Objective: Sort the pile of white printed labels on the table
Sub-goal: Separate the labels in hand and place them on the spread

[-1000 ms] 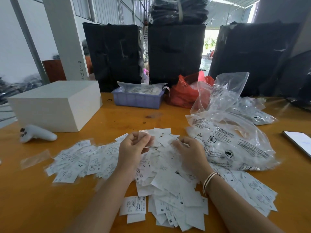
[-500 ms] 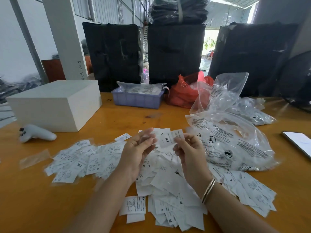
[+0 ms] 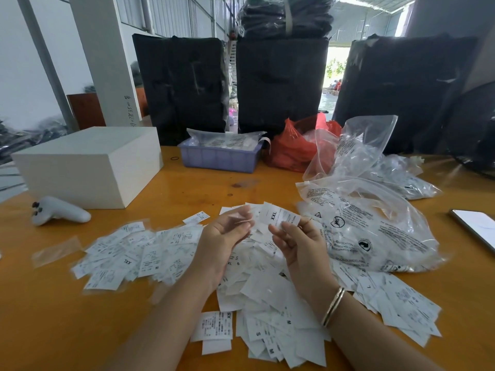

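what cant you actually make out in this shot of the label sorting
- Head view: fine print on the XXL label in the right hand is too small; only the size reads.
- Whatever the left hand pinches is blurred.
- Labels under both forearms in the pile are hidden.
- The phone is cut off by the right edge.
- Contents of the purple tray are veiled by plastic.

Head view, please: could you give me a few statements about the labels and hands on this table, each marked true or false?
1. The right hand pinches a label printed XXL. True.
2. Both hands are raised above the label pile. True.
3. The left hand holds the phone. False: the phone lies on the table at the far right.
4. The tray sits on the white box. False: it stands on the table beside it.
5. The right wrist bears a bangle. True.
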A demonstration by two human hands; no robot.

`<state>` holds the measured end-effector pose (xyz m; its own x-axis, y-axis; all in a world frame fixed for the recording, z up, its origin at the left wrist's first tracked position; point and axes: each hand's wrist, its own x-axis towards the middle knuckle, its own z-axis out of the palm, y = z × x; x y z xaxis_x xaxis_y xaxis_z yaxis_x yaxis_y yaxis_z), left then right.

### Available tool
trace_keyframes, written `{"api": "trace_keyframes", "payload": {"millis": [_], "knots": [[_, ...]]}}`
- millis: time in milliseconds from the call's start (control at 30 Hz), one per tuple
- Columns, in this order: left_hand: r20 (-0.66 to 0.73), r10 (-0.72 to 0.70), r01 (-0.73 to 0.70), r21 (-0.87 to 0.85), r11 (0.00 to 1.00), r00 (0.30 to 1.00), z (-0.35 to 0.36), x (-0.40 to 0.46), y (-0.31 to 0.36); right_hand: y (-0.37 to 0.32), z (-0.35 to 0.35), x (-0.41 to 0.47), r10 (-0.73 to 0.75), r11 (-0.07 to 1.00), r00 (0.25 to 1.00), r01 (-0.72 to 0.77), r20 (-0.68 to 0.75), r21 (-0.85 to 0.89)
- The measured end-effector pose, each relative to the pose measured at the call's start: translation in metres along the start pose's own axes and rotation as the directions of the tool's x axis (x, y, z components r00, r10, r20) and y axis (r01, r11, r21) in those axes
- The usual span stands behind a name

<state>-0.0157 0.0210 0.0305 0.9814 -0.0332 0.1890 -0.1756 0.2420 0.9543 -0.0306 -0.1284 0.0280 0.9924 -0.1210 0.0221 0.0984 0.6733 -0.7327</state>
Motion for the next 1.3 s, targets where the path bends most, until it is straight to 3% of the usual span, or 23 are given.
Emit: {"api": "trace_keyframes", "payload": {"millis": [200,367,633,800,1000,1300], "knots": [[-0.004,-0.01,0.011,0.058,0.998,1.0,-0.0004,0.0005,-0.0026,0.0025,-0.0001,-0.0002,-0.011,0.999,1.0,0.012,0.022,-0.042],[-0.027,-0.012,0.014,0.066,0.998,1.0,-0.0017,0.0018,-0.0048,0.0051,-0.0002,-0.0011,-0.025,0.983,0.999,0.031,0.035,-0.178],[-0.056,0.036,-0.032,0.074,0.997,0.998,-0.0033,0.0038,-0.0059,-0.0018,-0.0023,0.0007,0.003,0.999,0.998,-0.001,-0.066,0.033],[-0.094,-0.008,0.005,-0.033,0.999,0.996,-0.0022,0.0029,-0.0034,0.0032,0.0003,-0.0013,-0.003,0.997,0.999,0.001,-0.032,-0.072],[-0.17,-0.012,0.006,-0.038,0.999,0.985,-0.0019,0.0016,-0.0012,0.0051,0.0014,-0.0048,-0.016,0.987,1.0,0.017,0.011,-0.16],[-0.146,-0.007,-0.004,-0.073,0.997,0.989,-0.001,0.0008,-0.0014,0.0066,0.001,-0.0037,-0.026,0.99,1.0,0.024,-0.014,-0.136]]}}
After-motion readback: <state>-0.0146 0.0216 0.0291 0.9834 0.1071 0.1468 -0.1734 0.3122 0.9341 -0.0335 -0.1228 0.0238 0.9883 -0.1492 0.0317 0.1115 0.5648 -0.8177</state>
